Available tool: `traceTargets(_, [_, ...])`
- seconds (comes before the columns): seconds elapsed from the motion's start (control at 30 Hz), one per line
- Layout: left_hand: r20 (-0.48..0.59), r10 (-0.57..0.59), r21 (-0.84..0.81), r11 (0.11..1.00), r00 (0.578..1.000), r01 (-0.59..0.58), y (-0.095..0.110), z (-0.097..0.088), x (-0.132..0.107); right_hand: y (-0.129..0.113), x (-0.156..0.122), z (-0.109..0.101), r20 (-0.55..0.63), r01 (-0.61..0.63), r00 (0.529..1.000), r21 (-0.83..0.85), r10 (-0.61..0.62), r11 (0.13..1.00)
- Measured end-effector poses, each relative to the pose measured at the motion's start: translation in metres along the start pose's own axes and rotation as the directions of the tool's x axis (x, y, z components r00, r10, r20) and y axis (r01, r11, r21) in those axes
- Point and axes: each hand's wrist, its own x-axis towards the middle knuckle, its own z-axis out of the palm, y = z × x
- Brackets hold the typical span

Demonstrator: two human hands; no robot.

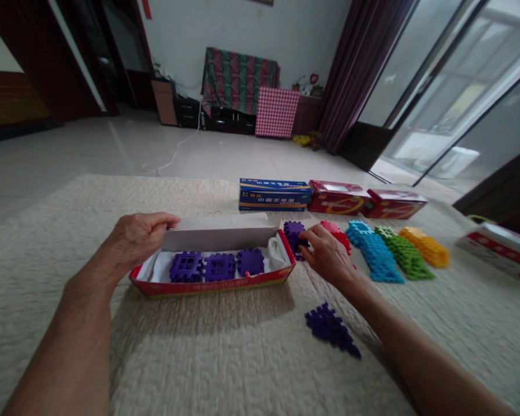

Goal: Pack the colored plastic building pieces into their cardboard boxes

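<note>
Centrally, purple pieces (219,267): three are seen side by side inside the open box (212,288), laid over a white lining (159,269), it seems so that each can be reached from above.
Raised lid (216,237): its left corner is pinched between thumb and fingers of the left hand (143,237), probably so that the pieces are not covered by it.
Purple stack (293,232): just beside the box's right end, it is touched by the right hand (327,248); the fingers are half curled, and whether it is firmly gripped cannot be told.
Second purple stack (330,327): it is placed untouched on the quilted mat (177,370), nearer to the person.
Coloured piles: red pieces (337,234), blue pieces (377,257), green pieces (407,255) and yellow pieces (429,247) are set separately, apparently sorted by colour.
Back row: one blue box (275,195) and two red boxes (340,197) are lined up, perhaps to be out of the way.
</note>
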Motion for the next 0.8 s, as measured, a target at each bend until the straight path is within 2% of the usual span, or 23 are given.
traceTargets(0.3, [0.001, 0.012, 0.005, 1.000, 1.000, -0.012, 0.004, -0.002, -0.002, 0.001, 0.003, 0.005, -0.023, 0.022, 0.999, -0.046, -0.023, 0.999])
traceTargets(0.4, [-0.020, 0.015, 0.002, 1.000, 1.000, -0.015, 0.002, 0.000, -0.002, 0.005, 0.004, -0.003, -0.056, 0.033, 0.998, -0.001, -0.033, 0.999])
traceTargets(0.53, [-0.033, 0.035, -0.024, 0.999, 0.999, -0.036, -0.001, 0.002, 0.000, 0.006, 0.013, -0.027, -0.183, 0.001, 0.983, 0.074, 0.012, 0.997])
traceTargets(0.6, [-0.033, 0.051, -0.033, 0.998, 0.998, -0.052, -0.001, 0.002, 0.000, -0.003, 0.023, -0.040, -0.239, 0.021, 0.971, 0.153, 0.017, 0.988])
traceTargets(0.67, [-0.033, 0.055, -0.035, 0.998, 0.998, -0.057, -0.001, 0.002, 0.000, -0.021, 0.034, -0.051, -0.253, 0.093, 0.967, 0.252, -0.027, 0.963])
traceTargets(0.73, [-0.043, 0.055, -0.037, 0.998, 0.998, -0.056, 0.000, 0.001, -0.001, -0.043, 0.044, -0.057, -0.225, 0.185, 0.968, 0.331, -0.113, 0.925])
traceTargets(0.8, [-0.055, 0.056, -0.043, 0.997, 0.997, -0.058, 0.001, 0.000, -0.002, -0.065, 0.051, -0.058, -0.147, 0.255, 0.966, 0.368, -0.215, 0.894])
